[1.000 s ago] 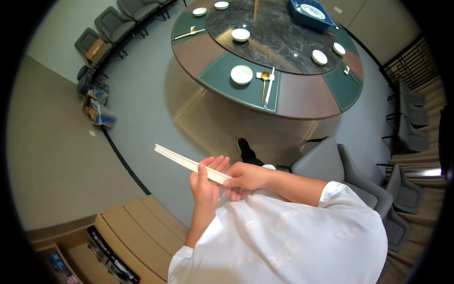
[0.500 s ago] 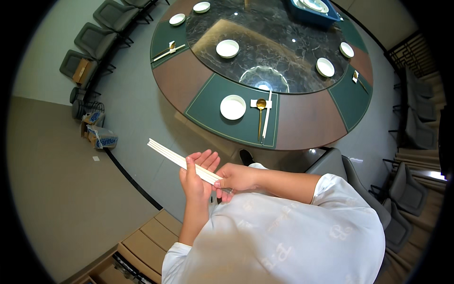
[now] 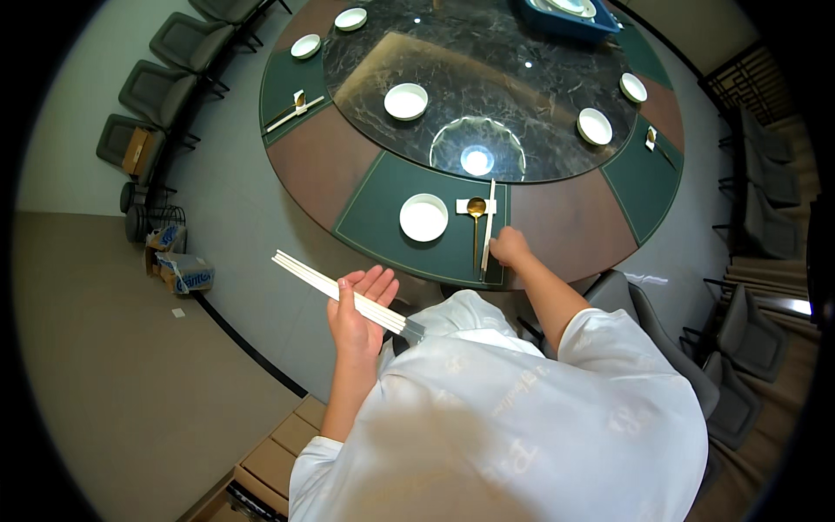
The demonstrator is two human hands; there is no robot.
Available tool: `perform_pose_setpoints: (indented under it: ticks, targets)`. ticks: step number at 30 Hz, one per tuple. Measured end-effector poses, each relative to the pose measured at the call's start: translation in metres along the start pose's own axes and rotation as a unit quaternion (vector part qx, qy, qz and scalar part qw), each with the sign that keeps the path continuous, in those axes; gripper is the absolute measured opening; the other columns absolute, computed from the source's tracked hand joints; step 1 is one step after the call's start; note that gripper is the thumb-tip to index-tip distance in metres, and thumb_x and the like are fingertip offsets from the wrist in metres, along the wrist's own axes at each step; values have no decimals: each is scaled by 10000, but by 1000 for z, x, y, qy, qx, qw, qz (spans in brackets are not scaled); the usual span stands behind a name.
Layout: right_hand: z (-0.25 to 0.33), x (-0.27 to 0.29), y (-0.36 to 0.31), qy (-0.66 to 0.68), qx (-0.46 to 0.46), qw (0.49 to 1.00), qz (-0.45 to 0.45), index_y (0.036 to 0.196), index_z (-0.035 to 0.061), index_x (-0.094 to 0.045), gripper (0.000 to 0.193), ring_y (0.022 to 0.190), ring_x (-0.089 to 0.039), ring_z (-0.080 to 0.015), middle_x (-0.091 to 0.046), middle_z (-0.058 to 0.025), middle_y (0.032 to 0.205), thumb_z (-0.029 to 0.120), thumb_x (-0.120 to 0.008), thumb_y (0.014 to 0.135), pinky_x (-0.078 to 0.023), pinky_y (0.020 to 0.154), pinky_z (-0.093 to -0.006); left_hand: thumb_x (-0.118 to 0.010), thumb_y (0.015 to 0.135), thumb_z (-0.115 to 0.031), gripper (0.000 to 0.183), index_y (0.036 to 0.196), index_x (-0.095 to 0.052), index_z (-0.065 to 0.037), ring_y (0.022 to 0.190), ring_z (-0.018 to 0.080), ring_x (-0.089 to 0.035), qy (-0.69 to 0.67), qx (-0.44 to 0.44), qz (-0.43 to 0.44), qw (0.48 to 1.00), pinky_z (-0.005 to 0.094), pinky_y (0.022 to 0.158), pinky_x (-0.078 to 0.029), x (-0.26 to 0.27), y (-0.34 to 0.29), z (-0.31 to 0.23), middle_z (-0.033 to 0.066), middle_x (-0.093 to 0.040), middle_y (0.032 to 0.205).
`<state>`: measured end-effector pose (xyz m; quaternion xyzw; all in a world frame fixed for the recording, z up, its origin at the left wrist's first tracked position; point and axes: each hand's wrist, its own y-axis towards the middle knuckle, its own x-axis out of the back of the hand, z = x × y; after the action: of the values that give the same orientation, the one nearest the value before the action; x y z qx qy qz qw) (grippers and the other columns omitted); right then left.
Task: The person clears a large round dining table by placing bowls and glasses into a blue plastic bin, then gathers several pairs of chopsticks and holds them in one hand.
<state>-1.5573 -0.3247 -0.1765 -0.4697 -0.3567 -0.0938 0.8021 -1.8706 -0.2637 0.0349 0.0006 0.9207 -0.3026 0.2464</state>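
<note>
Across my left palm (image 3: 358, 329) lies a bundle of white chopsticks (image 3: 306, 276) with dark grey ends, the thumb clamped over it and the other fingers extended. My right hand (image 3: 511, 247) reaches to the table's near edge, its fingers bent and pinching a pair of white chopsticks (image 3: 491, 204) near the lower end. That pair lies lengthwise over a white rest (image 3: 463, 207). To its left on the same rest is a gold spoon (image 3: 476, 228). A white bowl (image 3: 424, 217) sits further left on the green placemat (image 3: 370, 217).
The round table's dark marble turntable (image 3: 470, 87) carries several white bowls and a blue bin (image 3: 570, 24) of dishes at the far side. A grey chair (image 3: 611, 291) stands close to my right arm. Cardboard boxes (image 3: 271, 448) are at lower left.
My right hand has left the bundle and moved forward and right to the chopsticks on the placemat. The bundle stays in my left hand, its dark ends now exposed.
</note>
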Motion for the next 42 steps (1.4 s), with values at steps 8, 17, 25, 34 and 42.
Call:
perform_pose_setpoints:
  ticks: [8,17,25,34,42]
  targets:
    - [-3,-19,-2,4,-65,997,32,1144,21,-735,472,1116,-704,-389,-726,-230,1188,404,-670,875,-581,929,-484,-430,1116,-297,326,1145,-571,-4,1205,387,-631,-53,39,-17,998,585,1051,-533,15,12,2,244,-637,1248]
    - [21,-10,-8,-37,-69,997,12,1141,42,-741,445,1111,-711,-372,-734,-198,1194,380,-710,853,-590,919,-466,-426,1068,-348,393,1161,-602,-9,1214,389,-620,-134,78,8,988,599,1086,-479,26,7,12,226,-654,1250]
    - [14,-21,-6,-45,-40,998,7,1109,30,-749,421,1089,-719,-373,-741,-211,1165,361,-719,850,-595,901,-467,-433,1057,-322,383,1164,-605,4,1219,410,-612,-160,85,18,983,609,1102,-464,24,6,14,245,-640,1266]
    - [-3,-10,-9,38,-17,999,20,919,-44,-751,346,759,-770,-324,-762,-191,813,292,-703,850,-618,780,-434,-439,1055,-336,417,1187,-609,21,1232,432,-611,-164,95,45,981,618,1091,-471,20,1,18,266,-641,1274]
    - [30,63,-54,227,95,967,62,760,-29,-666,232,528,-686,-183,-685,-105,631,166,-679,883,-560,539,-326,-394,1060,-417,526,1218,-590,45,1282,470,-576,-172,97,83,977,633,1120,-446,14,-4,24,308,-618,1308]
